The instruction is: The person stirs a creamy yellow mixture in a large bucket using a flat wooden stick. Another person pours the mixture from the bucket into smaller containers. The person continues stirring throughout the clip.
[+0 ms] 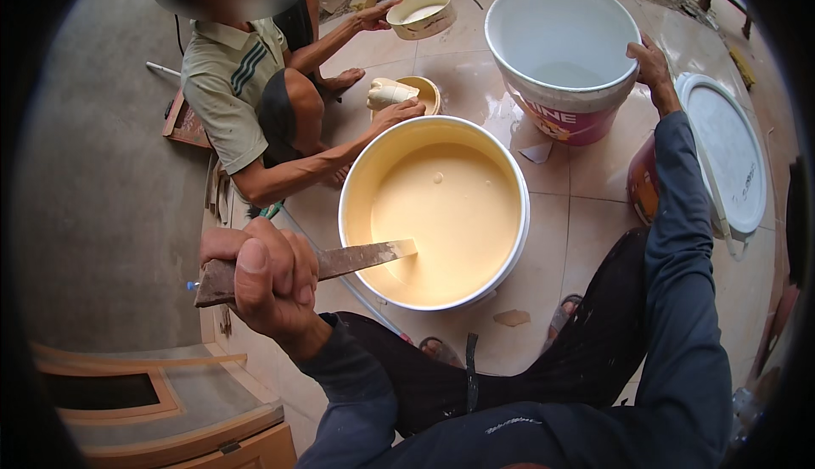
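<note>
My left hand is wrapped round a flat brown wooden stick. The far end of that stick dips into pale yellow paint, which fills much of a large white bucket in front of me. With my right hand I grip the rim of an open bucket with a magenta lower part, farther right. That bucket leans a little toward me, and its inside is mostly white. My right fingers are partly hidden behind its rim.
A person crouches at the far left, holding a shallow paint-smeared tub in one hand. Their other hand is by a cut plastic container over a small yellow tub. A lidded bucket stands right; a wooden door is lower left.
</note>
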